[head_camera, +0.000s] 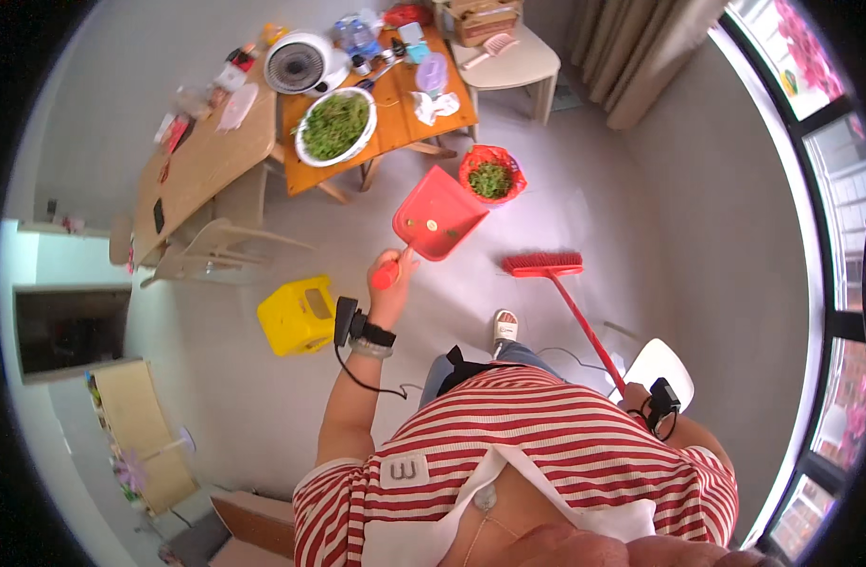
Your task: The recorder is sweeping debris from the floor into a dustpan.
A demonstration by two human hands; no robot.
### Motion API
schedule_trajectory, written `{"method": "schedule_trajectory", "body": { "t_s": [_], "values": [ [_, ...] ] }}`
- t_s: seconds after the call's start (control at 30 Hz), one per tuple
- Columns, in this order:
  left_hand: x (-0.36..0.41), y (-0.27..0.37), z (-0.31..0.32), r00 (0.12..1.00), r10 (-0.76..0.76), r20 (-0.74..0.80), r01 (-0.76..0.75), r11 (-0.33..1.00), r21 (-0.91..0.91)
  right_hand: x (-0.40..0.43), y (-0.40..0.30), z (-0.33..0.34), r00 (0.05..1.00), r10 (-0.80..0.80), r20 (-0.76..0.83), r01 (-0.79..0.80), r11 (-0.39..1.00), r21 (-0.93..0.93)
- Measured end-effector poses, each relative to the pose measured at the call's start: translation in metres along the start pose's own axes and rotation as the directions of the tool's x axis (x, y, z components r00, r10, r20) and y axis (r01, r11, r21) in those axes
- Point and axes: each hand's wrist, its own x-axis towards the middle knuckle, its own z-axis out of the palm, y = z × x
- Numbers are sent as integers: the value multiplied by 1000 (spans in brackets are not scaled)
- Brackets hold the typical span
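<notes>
My left hand grips the handle of a red plastic dustpan, held out in front of me. A few green scraps and a small pale round spot show in its pan. Close beyond the dustpan, a bin with a red bag liner holds green leafy stems. At my right side, my right hand is closed around the handle of a red broom. The bristles point away from me, by the grey floor. Whether the broom head touches the floor, I cannot tell.
An orange-brown wooden table carries a white basin of greens and a white fan. A yellow plastic stool stands left. Pale chairs adjoin the long table. A white seat is near my right hand.
</notes>
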Motion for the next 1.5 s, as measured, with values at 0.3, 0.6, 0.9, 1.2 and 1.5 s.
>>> {"method": "schedule_trajectory", "body": {
  "t_s": [0.3,0.6,0.9,1.2,1.5],
  "values": [
    [40,2,117,928,333,169,-367,897,248,-74,7,-28,986,148,-82,-96,889,447],
    [80,37,156,891,286,352,-424,801,423,-76,-2,-67,946,306,-109,-148,705,694],
    [145,66,217,822,170,543,-505,659,557,2,92,-138,960,271,-65,-128,637,760],
    [184,94,324,907,166,386,-410,557,723,32,205,-214,998,56,0,-52,922,383],
    [203,83,358,913,1,407,-366,439,820,46,227,-241,994,62,91,-93,917,387]
  ]
}}
